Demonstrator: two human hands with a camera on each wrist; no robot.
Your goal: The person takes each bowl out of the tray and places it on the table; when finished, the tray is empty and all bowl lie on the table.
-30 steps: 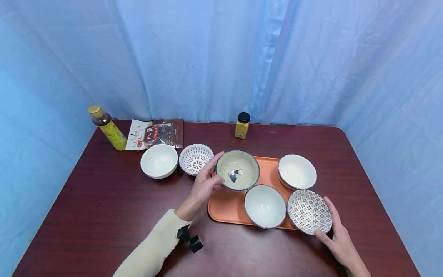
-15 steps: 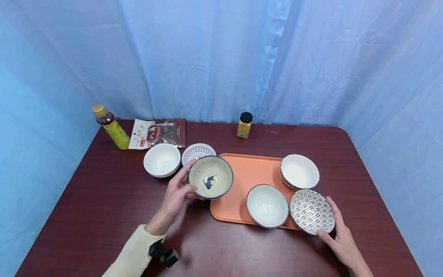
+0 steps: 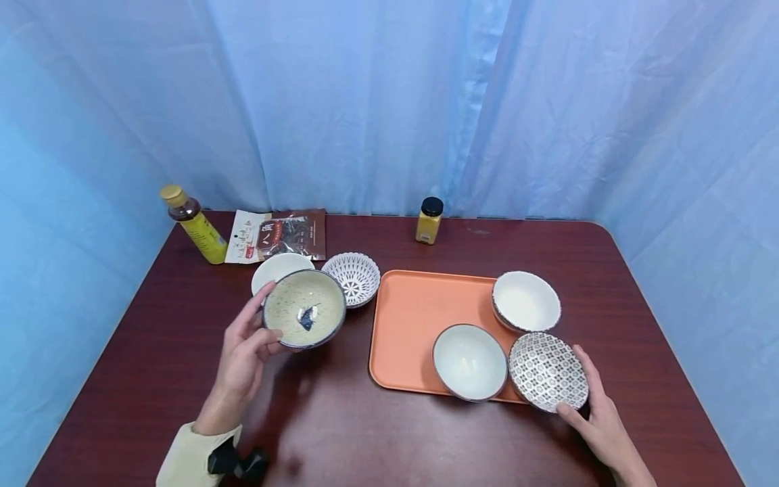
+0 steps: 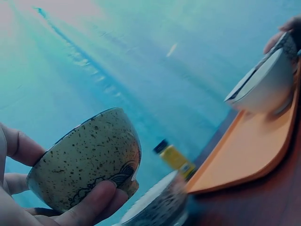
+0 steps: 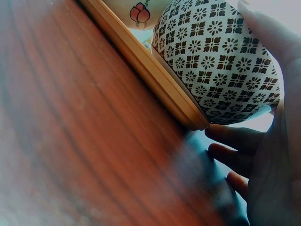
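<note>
- Your left hand gripped the speckled bowl above the table, left of the tray.
- Your right hand curled round the patterned bowl at the tray's right end.
- Step looked like bowl transfer; next likely called for level lowering, clear of the white bowl.
</note>
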